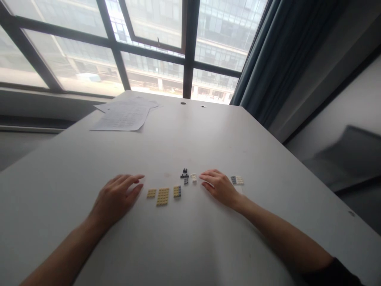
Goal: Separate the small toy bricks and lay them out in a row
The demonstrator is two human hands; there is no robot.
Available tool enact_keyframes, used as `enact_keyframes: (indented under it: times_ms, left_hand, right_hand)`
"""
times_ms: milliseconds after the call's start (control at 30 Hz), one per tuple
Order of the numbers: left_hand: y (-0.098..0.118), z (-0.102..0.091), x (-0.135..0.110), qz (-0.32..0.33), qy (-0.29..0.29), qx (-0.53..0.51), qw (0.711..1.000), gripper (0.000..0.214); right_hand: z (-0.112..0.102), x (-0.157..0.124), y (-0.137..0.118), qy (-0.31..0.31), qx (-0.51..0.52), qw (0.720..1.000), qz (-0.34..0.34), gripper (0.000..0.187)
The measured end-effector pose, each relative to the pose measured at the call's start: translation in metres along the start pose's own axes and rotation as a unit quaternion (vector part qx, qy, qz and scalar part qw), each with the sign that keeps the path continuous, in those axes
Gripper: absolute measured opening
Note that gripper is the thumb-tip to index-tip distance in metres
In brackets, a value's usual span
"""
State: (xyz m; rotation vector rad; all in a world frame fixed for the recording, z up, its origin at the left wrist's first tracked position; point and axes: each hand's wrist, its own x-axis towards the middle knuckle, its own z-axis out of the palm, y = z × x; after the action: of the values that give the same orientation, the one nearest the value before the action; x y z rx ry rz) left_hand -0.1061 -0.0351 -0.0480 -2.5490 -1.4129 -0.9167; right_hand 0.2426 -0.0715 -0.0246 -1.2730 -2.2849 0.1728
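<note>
Two forearms (62,250) extend over a table (190,139), toy bricks (162,196) laid apart, seemingly for easy reach; left hand (117,194) and right hand (222,187) flank most, each grip released.

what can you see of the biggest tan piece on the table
The biggest tan piece is a flat rectangle with rows of bumps on top, too small here to count surely. It looks like plastic. It lies flat on the white table, its long side running away from the viewer, between a smaller tan piece on its left and a tan-and-grey piece on its right. It stands apart from both; only the table appears to touch it.
</note>
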Motion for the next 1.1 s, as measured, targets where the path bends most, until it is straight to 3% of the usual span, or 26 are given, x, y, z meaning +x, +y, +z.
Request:
enact_keyframes:
  times_ms: [167, 367, 533, 733, 867, 1100]
  left_hand:
    - [0.001, -0.001, 0.000, -0.003, -0.007, -0.006, 1.000, 0.025]
    - [0.001, -0.001, 0.000, -0.002, -0.013, -0.007, 1.000, 0.025]
    - [0.001, 0.000, 0.000, -0.006, -0.010, -0.005, 1.000, 0.024]
    - [0.000, 0.000, 0.000, 0.004, -0.005, -0.006, 1.000, 0.024]
    - [0.000, 0.000, 0.001, 0.006, -0.011, -0.004, 1.000, 0.024]
    - [0.001, 0.000, 0.000, 0.002, -0.015, -0.006, 1.000, 0.023]
  right_hand:
    - [0.018, 0.027, -0.004, -0.021, 0.023, 1.000, 0.000, 0.017]
    - [0.019, 0.025, 0.009, -0.020, 0.017, 1.000, -0.002, 0.018]
    - [-0.009, 0.007, 0.060, 0.004, -0.030, 0.998, 0.047, 0.016]
    - [-0.056, -0.041, 0.122, 0.018, -0.078, 0.990, 0.112, 0.016]
    - [-0.065, -0.061, 0.126, 0.017, -0.067, 0.992, 0.105, 0.016]
    - [-0.063, -0.061, 0.121, 0.024, -0.057, 0.994, 0.089, 0.016]
